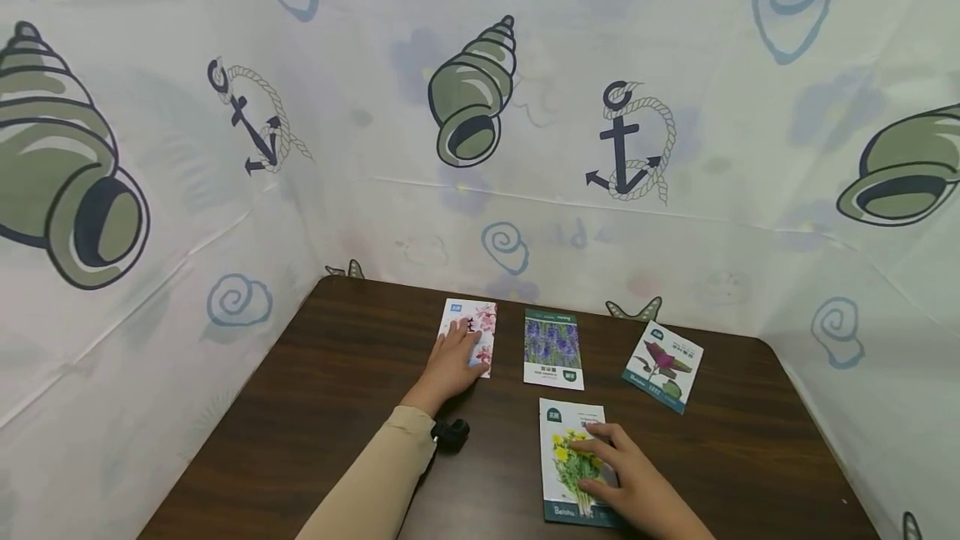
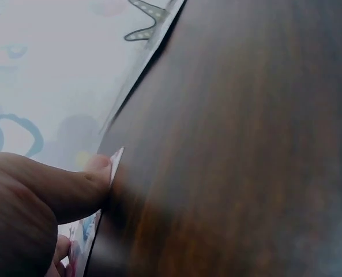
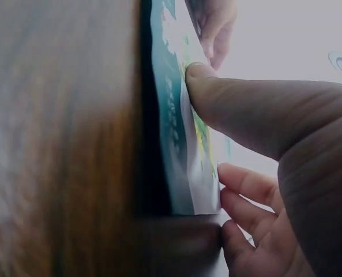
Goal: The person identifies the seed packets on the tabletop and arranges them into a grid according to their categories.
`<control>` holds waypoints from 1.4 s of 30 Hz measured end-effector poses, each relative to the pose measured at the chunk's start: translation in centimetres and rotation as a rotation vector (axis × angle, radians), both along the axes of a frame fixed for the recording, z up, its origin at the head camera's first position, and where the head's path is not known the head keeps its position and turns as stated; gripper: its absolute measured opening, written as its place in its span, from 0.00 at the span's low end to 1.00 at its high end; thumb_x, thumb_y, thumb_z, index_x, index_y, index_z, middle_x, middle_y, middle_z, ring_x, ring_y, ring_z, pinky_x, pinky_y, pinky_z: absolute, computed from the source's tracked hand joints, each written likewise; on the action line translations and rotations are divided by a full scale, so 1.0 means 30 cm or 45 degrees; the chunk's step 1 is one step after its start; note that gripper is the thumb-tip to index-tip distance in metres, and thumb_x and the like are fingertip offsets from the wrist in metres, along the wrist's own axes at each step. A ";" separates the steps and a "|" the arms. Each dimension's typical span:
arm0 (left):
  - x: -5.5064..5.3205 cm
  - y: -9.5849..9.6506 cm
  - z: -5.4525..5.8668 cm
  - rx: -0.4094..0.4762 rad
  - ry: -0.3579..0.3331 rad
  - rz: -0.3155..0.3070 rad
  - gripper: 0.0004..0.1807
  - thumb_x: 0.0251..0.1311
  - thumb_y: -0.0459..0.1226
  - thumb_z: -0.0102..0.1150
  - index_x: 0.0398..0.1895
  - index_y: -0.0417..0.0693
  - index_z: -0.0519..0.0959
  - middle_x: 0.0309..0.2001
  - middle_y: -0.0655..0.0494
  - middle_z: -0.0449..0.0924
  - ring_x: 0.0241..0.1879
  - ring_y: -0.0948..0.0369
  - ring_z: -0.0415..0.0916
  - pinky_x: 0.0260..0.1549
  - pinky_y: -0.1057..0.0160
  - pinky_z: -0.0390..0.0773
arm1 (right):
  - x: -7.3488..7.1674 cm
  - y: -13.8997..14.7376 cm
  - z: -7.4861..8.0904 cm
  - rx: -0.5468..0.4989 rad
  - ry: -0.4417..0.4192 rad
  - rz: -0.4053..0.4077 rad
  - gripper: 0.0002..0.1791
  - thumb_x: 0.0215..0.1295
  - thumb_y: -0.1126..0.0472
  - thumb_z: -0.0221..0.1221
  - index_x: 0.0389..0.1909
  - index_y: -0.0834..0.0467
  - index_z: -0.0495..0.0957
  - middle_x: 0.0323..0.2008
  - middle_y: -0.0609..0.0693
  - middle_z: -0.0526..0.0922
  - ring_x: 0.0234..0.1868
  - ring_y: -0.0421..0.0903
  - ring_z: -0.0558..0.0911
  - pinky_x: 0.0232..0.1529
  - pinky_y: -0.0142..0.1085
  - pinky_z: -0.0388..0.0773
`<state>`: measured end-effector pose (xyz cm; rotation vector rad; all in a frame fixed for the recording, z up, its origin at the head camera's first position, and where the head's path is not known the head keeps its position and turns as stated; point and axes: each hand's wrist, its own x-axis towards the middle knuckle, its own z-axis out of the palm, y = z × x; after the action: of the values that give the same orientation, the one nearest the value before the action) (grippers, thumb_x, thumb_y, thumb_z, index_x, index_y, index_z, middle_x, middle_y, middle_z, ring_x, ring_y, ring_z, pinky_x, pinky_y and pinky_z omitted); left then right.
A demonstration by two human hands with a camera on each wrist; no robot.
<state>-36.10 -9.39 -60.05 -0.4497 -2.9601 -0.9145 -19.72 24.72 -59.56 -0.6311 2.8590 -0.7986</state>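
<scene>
My left hand [image 1: 452, 365] lies over a seed packet with pink blossoms [image 1: 486, 319], fingers spread on its face. Seen from the left wrist, the thumb [image 2: 84, 182] touches that packet near its edge. Nearer to me is a white seed packet with yellow flowers and green stems [image 1: 558, 482], with a dark teal bottom band. Across its right side rests my right hand [image 1: 626, 473], the fingers apart and slightly bent. The right wrist view shows the thumb [image 3: 217, 92] on the packet's printed face [image 3: 185, 127] and other fingers by its edge.
A packet with purple flower spikes [image 1: 553, 348] lies between the hands, farther back. To its right sits a tilted packet with a dark purple flower [image 1: 663, 365]. The dark wooden table [image 1: 300, 390] meets a patterned cloth backdrop [image 1: 360, 215]. A black wrist camera [image 1: 452, 435] sits by the left cuff.
</scene>
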 end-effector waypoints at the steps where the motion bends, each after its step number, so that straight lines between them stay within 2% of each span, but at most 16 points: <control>1: -0.001 0.002 0.002 0.002 0.003 0.000 0.38 0.66 0.48 0.64 0.76 0.46 0.65 0.81 0.40 0.48 0.82 0.41 0.40 0.78 0.37 0.42 | -0.001 -0.003 -0.002 -0.004 -0.005 0.001 0.29 0.64 0.33 0.61 0.66 0.28 0.71 0.70 0.47 0.66 0.70 0.57 0.71 0.56 0.56 0.80; 8: -0.012 0.008 0.002 -0.043 -0.055 -0.012 0.46 0.67 0.50 0.62 0.81 0.44 0.53 0.82 0.42 0.44 0.82 0.43 0.38 0.79 0.38 0.41 | -0.004 -0.044 -0.018 -0.007 -0.056 0.022 0.29 0.63 0.32 0.60 0.66 0.26 0.71 0.70 0.45 0.66 0.71 0.57 0.70 0.57 0.57 0.79; 14: -0.011 0.005 0.027 -0.086 -0.070 -0.031 0.43 0.68 0.51 0.62 0.80 0.44 0.57 0.82 0.41 0.44 0.82 0.42 0.38 0.78 0.38 0.42 | -0.010 -0.110 -0.010 -0.026 -0.096 0.045 0.29 0.62 0.31 0.60 0.65 0.25 0.71 0.70 0.45 0.66 0.70 0.57 0.70 0.58 0.58 0.78; 18: -0.020 0.007 0.030 -0.103 -0.076 -0.033 0.43 0.67 0.51 0.62 0.79 0.44 0.58 0.82 0.41 0.45 0.82 0.43 0.39 0.78 0.37 0.43 | -0.011 -0.155 -0.005 -0.029 -0.085 0.071 0.28 0.63 0.31 0.60 0.65 0.25 0.71 0.70 0.44 0.66 0.70 0.55 0.70 0.58 0.56 0.79; 28: -0.023 0.003 0.041 -0.122 -0.167 -0.032 0.45 0.69 0.52 0.59 0.81 0.45 0.53 0.83 0.43 0.41 0.83 0.45 0.35 0.79 0.39 0.39 | -0.022 -0.280 0.004 -0.027 -0.045 0.116 0.28 0.62 0.33 0.63 0.64 0.26 0.73 0.66 0.44 0.68 0.66 0.50 0.72 0.60 0.53 0.79; 34: -0.026 0.000 0.036 -0.202 -0.193 -0.045 0.46 0.69 0.54 0.58 0.82 0.47 0.51 0.83 0.44 0.38 0.83 0.46 0.34 0.79 0.39 0.40 | -0.037 -0.341 0.010 -0.014 -0.019 0.151 0.28 0.62 0.34 0.64 0.64 0.27 0.72 0.65 0.44 0.69 0.64 0.49 0.72 0.59 0.53 0.79; 41: -0.027 -0.001 0.049 -0.198 -0.245 -0.071 0.46 0.70 0.54 0.57 0.83 0.48 0.48 0.84 0.45 0.35 0.83 0.46 0.31 0.79 0.38 0.37 | -0.051 -0.386 0.013 -0.024 -0.065 0.164 0.29 0.62 0.34 0.64 0.65 0.27 0.71 0.67 0.46 0.67 0.66 0.52 0.71 0.60 0.55 0.78; 42: -0.030 -0.003 0.041 -0.182 -0.248 -0.072 0.46 0.70 0.54 0.57 0.83 0.49 0.48 0.84 0.45 0.34 0.83 0.46 0.30 0.79 0.38 0.37 | -0.051 -0.392 0.014 -0.033 -0.076 0.170 0.29 0.62 0.34 0.64 0.65 0.27 0.71 0.68 0.46 0.67 0.67 0.52 0.71 0.61 0.56 0.77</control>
<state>-37.00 -9.49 -58.82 -0.4762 -3.2201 -0.7973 -21.23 12.96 -59.14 -0.7780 2.7241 -0.8201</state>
